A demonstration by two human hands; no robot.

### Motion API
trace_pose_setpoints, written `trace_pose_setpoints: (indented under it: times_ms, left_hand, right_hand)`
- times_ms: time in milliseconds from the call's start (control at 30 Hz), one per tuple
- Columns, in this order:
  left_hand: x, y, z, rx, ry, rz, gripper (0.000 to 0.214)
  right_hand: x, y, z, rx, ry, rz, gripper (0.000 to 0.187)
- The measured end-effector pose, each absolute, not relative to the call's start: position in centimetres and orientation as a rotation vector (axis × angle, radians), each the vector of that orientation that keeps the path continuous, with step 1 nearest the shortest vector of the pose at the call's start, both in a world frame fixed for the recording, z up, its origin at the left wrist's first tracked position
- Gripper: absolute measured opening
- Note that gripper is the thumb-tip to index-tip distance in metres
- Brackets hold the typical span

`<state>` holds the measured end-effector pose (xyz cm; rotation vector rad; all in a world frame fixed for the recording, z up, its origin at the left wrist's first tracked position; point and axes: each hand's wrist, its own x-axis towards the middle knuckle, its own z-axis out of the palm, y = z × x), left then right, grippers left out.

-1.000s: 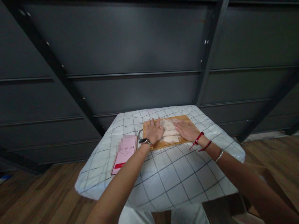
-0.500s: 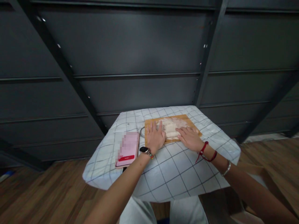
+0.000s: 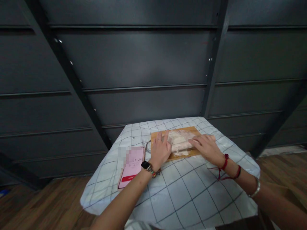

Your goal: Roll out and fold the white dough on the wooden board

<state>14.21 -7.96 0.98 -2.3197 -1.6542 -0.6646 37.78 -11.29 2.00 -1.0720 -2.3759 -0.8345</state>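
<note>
In the head view, a pale roll of what appears to be dough (image 3: 181,146) is seen lying on a wooden board (image 3: 194,129), with whitish flour (image 3: 181,133) spread around it. The board is set on the cloth-covered counter (image 3: 177,188). The left hand (image 3: 161,149) is laid over the board at the dough's left end, fingers extended and parted, with nothing clasped. The right hand (image 3: 207,147) is rested at the right end, fingers stretched and slightly bent; no closed grip is shown, and how firmly it is pressed cannot be told. A phone (image 3: 131,167) is placed left of the board, beside the left forearm.

The dough is judged to be light and soft, easily dented or stretched. Where floured, its surface would probably be dry and a little slippery. It would best be held under flat palms near both ends, or supported from beneath; if pinched or lifted by one end, it could sag or tear.
</note>
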Motion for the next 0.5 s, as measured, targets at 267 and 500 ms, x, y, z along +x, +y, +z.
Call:
trace_pose_setpoints:
  times_ms: [267, 500]
  left_hand:
    - [15.0, -2.1, 4.6, -2.264, -1.742, -0.726, 0.057]
    - [15.4, 1.8, 1.5, -2.428, -2.256, -0.281, 0.059]
  right_hand:
    - [38.7, -5.2, 5.3, -1.075, -2.568, -0.234, 0.034]
    - [37.7, -0.4, 2.2, -1.194, -2.635, 0.098, 0.051]
